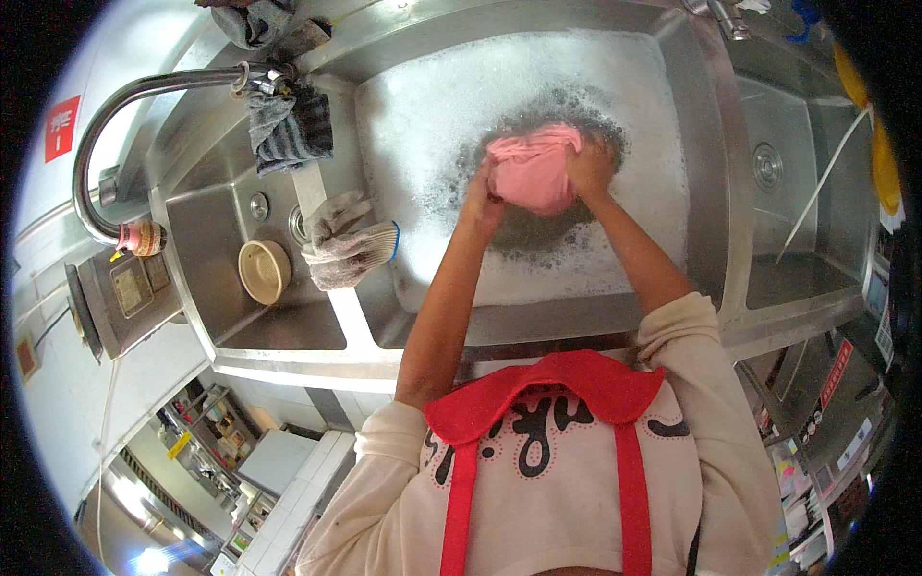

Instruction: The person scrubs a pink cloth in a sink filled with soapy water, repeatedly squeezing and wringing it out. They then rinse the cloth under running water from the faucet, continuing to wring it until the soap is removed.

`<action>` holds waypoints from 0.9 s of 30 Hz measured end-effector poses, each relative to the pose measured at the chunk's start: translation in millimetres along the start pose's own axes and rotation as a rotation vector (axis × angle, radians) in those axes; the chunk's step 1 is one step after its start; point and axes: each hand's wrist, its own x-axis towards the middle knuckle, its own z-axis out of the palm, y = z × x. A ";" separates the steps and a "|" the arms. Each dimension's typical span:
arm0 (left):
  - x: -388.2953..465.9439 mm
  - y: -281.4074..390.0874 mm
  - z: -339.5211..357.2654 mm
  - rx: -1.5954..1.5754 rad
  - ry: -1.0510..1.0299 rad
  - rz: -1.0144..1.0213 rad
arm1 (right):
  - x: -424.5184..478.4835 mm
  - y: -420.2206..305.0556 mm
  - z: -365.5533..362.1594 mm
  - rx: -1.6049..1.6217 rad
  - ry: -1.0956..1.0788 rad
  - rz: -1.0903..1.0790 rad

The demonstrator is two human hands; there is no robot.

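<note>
A wet, bunched pink cloth (536, 169) is held between my two hands over the middle sink basin, which is filled with water under white suds (432, 230). My left hand (486, 193) grips its left side. On the other side, my right hand (592, 167) grips the cloth's right edge, the fingers partly hidden behind it. Dark water shows through a gap in the foam around the cloth and both hands.
Knitted work gloves (346, 248) lie on the divider left of the suds. A grey striped cloth (292, 133) hangs below the curved faucet (137, 83). The left basin holds a beige plastic bowl (264, 272). Another basin with a drain (768, 167) adjoins at right.
</note>
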 end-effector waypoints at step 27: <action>-6.0 13.3 20.1 0.158 -0.611 0.706 | -91.4 -94.8 -69.1 0.625 0.018 -0.603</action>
